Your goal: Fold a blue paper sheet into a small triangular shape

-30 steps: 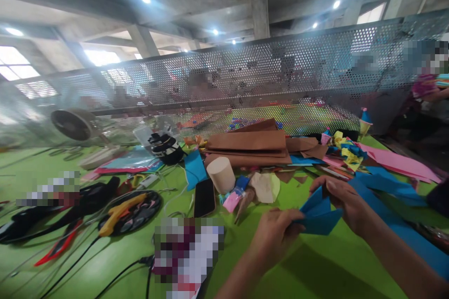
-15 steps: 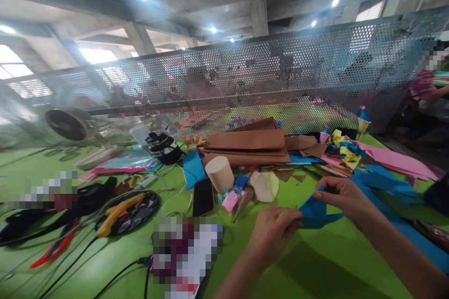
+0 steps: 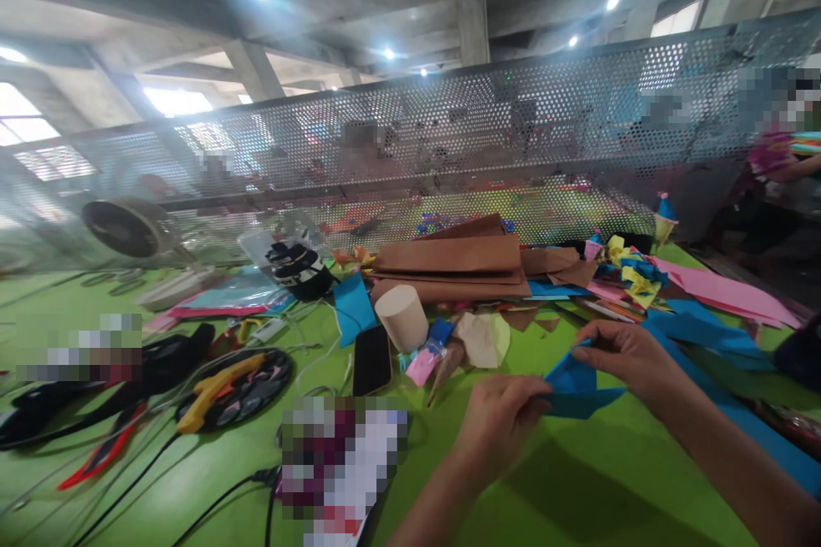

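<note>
A small piece of folded blue paper (image 3: 581, 393) is held above the green table between both hands. My left hand (image 3: 504, 414) pinches its left corner, fingers closed. With thumb and forefinger, my right hand (image 3: 616, 350) grips the paper's raised upper part. The lower edge stretches to the right as a loose flap. Just beyond my left hand lie a cream scrap of paper (image 3: 482, 340) and a small pink piece (image 3: 422, 367). To the right of my right hand, larger blue paper sheets (image 3: 705, 333) rest on the table.
A glue gun (image 3: 218, 393) lies on a dark round tray at left, with cables around it. A phone (image 3: 372, 361) and a cream roll (image 3: 402, 318) stand mid-table. Folded brown paper (image 3: 449, 265) sits before the perforated screen (image 3: 410, 137). A fan (image 3: 125, 226) is at back left.
Both hands keep their hold on the blue paper in nearly the same place. The paper has shifted only very slightly to the left.
</note>
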### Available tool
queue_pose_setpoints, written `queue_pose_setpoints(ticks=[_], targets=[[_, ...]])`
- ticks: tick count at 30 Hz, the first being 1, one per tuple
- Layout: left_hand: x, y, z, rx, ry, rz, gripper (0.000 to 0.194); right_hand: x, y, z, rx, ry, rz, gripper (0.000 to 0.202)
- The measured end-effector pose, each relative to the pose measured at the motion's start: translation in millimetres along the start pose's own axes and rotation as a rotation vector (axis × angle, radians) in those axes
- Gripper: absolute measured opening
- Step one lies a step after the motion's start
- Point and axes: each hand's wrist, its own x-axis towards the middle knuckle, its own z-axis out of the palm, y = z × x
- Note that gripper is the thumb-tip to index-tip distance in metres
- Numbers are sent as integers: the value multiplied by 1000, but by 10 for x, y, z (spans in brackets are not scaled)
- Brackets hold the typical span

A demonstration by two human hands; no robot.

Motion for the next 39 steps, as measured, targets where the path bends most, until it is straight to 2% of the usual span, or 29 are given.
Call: queue_pose_setpoints(ticks=[9,15,18,22,26,32,35,39], targets=[[27,25,-36,-82,-67,-108,11,-30,-11,39,-3,33,-20,36],[20,40,-23,-156,-86,-251,10,-57,-79,78,-15,-11,-26,36],[12,25,-14,-164,-82,-213,8,-61,-81,69,-91,-43,-37,35],[-7,-1,3,-124,-117,-117,11,-58,-54,18,-233,-159,-7,34],[-19,2,14,-27,-181,-79,11,-85,-113,-10,-373,-201,-104,27],[21,84,-13,104,-320,-38,12,-118,-196,92,-525,-289,-204,20],[28,97,-29,78,-346,-59,12,-106,-165,98,-495,-290,-182,23],[28,75,-49,-2,-299,-88,11,-70,-150,3,-438,-229,-132,28]])
